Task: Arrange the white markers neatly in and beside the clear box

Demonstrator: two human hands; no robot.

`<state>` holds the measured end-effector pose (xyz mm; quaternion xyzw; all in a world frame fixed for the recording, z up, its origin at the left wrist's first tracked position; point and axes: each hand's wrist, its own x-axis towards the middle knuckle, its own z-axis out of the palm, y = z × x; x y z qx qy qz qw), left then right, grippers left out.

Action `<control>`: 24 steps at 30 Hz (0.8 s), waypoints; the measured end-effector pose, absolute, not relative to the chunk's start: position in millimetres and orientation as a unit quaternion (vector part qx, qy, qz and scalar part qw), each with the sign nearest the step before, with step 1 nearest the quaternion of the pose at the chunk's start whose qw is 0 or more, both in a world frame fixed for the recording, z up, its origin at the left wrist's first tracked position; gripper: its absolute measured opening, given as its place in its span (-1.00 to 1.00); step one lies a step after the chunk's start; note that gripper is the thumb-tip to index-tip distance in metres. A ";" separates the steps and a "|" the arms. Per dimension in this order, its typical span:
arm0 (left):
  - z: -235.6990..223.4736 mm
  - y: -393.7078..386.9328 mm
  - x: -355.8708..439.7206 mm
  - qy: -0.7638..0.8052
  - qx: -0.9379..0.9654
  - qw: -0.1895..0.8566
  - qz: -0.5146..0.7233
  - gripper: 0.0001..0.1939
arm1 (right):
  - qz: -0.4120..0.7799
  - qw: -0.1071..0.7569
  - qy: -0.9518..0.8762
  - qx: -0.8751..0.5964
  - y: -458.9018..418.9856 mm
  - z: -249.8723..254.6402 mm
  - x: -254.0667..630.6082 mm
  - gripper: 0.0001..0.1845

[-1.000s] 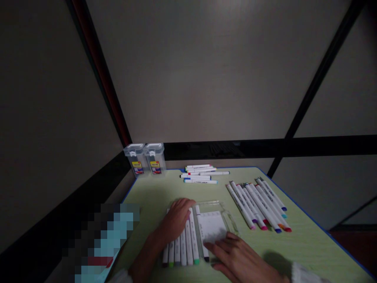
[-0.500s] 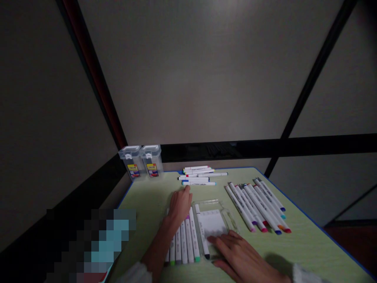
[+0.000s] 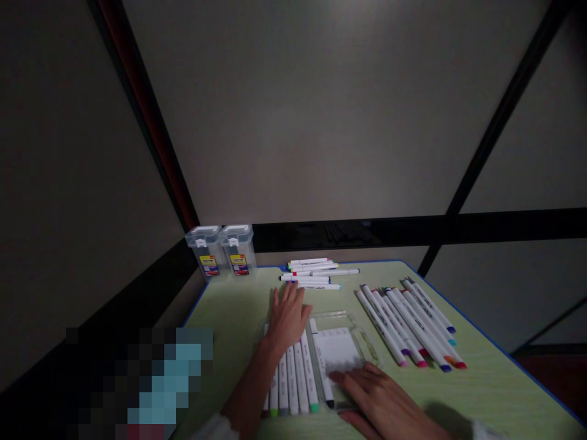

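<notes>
My left hand reaches forward with its fingers spread, the tips at the near edge of the back group of markers. Closest to them lies a white marker with light blue ends. Below that hand, a row of white markers fills the left half of a clear plastic case; my forearm covers some of them. In the right half a black-capped marker lies along the left wall, beside a white card. My right hand rests at the case's lower right, fingers stretched out, holding nothing visible.
Several thick white markers with coloured ends are fanned out on the right of the green table. Two clear lidded boxes with yellow labels stand at the back left corner. A wall panel rises behind the table.
My left hand has moved slightly forward and its fingers have spread out toward the back markers. My right hand stays by the case. The view has shifted a little.
</notes>
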<state>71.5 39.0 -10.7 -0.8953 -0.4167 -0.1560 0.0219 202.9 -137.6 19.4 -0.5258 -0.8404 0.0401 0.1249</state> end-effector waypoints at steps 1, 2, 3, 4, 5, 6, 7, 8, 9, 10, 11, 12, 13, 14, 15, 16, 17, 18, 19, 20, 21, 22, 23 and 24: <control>-11.9 39.5 71.3 -0.417 -0.896 0.022 -0.152 -0.51 | 0.039 0.126 -0.840 -0.527 -137.7 19.8 202.6 -0.62; -12.7 40.0 71.2 -0.419 -0.896 0.022 -0.146 -0.49 | 0.038 0.127 -0.839 -0.528 -137.6 20.3 202.4 -0.61; -13.1 40.2 71.1 -0.421 -0.896 0.020 -0.140 -0.47 | 0.038 0.128 -0.837 -0.530 -137.4 20.7 202.4 -0.61; -13.2 40.4 71.0 -0.425 -0.895 0.018 -0.133 -0.46 | 0.039 0.129 -0.836 -0.532 -137.1 21.1 202.4 -0.61; -13.1 40.5 71.0 -0.428 -0.895 0.016 -0.127 -0.44 | 0.040 0.129 -0.835 -0.533 -136.7 21.5 202.5 -0.62; -12.8 40.5 70.9 -0.431 -0.894 0.013 -0.122 -0.43 | 0.041 0.128 -0.835 -0.534 -136.4 21.8 202.6 -0.62; -12.4 40.4 70.9 -0.432 -0.894 0.011 -0.118 -0.42 | 0.042 0.126 -0.835 -0.535 -136.0 22.0 202.7 -0.62; -11.9 40.3 70.8 -0.433 -0.894 0.009 -0.115 -0.41 | 0.043 0.123 -0.835 -0.535 -135.8 22.1 202.7 -0.62; -11.5 40.3 70.8 -0.433 -0.894 0.008 -0.113 -0.40 | 0.043 0.120 -0.834 -0.536 -135.8 22.0 202.8 -0.61; -11.1 40.2 70.8 -0.433 -0.894 0.008 -0.111 -0.40 | 0.042 0.120 -0.834 -0.537 -136.0 21.7 202.7 -0.61; -10.8 40.1 70.8 -0.433 -0.894 0.007 -0.110 -0.39 | 0.040 0.123 -0.834 -0.537 -136.3 21.1 202.7 -0.60; -10.5 39.9 70.8 -0.434 -0.894 0.007 -0.110 -0.39 | 0.037 0.127 -0.833 -0.537 -136.7 20.3 202.7 -0.59; -10.2 39.8 70.8 -0.435 -0.894 0.006 -0.111 -0.39 | 0.033 0.134 -0.833 -0.536 -137.1 19.2 202.7 -0.59; -9.9 39.6 70.8 -0.436 -0.893 0.006 -0.113 -0.38 | 0.028 0.141 -0.833 -0.534 -137.5 18.0 202.7 -0.60; -9.5 39.4 70.8 -0.436 -0.892 0.006 -0.116 -0.38 | 0.023 0.148 -0.833 -0.532 -137.8 17.0 202.8 -0.60; -9.1 39.1 70.7 -0.436 -0.892 0.007 -0.120 -0.38 | 0.019 0.152 -0.833 -0.531 -138.0 16.2 202.9 -0.60; -8.7 38.9 70.6 -0.434 -0.892 0.007 -0.123 -0.38 | 0.016 0.154 -0.833 -0.531 -138.0 15.7 202.9 -0.60; -8.3 38.6 70.5 -0.433 -0.893 0.007 -0.126 -0.38 | 0.015 0.152 -0.832 -0.533 -137.9 15.7 202.8 -0.60; -7.9 38.4 70.5 -0.432 -0.893 0.007 -0.128 -0.38 | 0.016 0.146 -0.833 -0.534 -137.7 16.2 202.7 -0.59; -7.5 38.2 70.4 -0.432 -0.893 0.006 -0.129 -0.37 | 0.019 0.138 -0.833 -0.536 -137.4 16.9 202.5 -0.59; -7.2 38.1 70.5 -0.434 -0.892 0.005 -0.130 -0.36 | 0.021 0.131 -0.834 -0.536 -137.0 18.0 202.3 -0.59; -7.0 38.0 70.6 -0.436 -0.891 0.003 -0.131 -0.35 | 0.024 0.123 -0.834 -0.537 -136.8 19.1 202.0 -0.59; -6.7 37.9 70.6 -0.438 -0.889 0.001 -0.132 -0.34 | 0.027 0.118 -0.834 -0.538 -136.5 20.1 201.7 -0.58; -6.5 37.7 70.7 -0.440 -0.888 -0.001 -0.132 -0.34 | 0.029 0.116 -0.834 -0.538 -136.4 21.0 201.5 -0.58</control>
